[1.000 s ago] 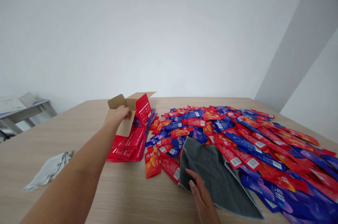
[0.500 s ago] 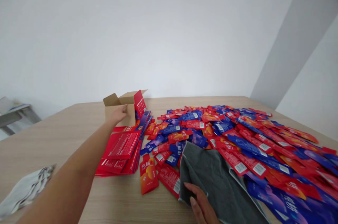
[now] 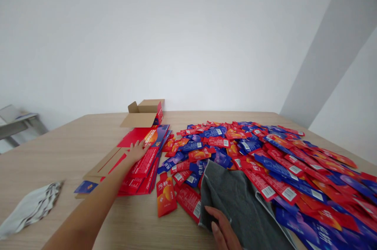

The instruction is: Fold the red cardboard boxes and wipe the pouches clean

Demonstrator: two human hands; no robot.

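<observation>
Had the left hand point(image 3: 136, 152), the nearer one, spread and gripping nothing, on or just over the stack of flattened cartons point(image 3: 143, 168), long axis running forward and slightly right, with the right hand point(image 3: 223, 229) at the grey cloth point(image 3: 240, 195), grip unclear.

Flat carton point(image 3: 145, 159), top of stack: numeral "40" on the blue panel; larger lettering beside it, not legible; rows of fine white print on the red panel, too small to read.

Open box point(image 3: 160, 115): white print on the red side, illegible.

Orange-red sachet point(image 3: 166, 198), nearest the stack: white Chinese lettering, first character "纯", second uncertain.

Blue sachet point(image 3: 201, 168): similar white lettering, set vertically.

Red sachet point(image 3: 187, 201): barcode on white, digits unreadable; small print.

Sachet pile point(image 3: 250, 152): further barcodes and white characters, mostly illegible.
</observation>
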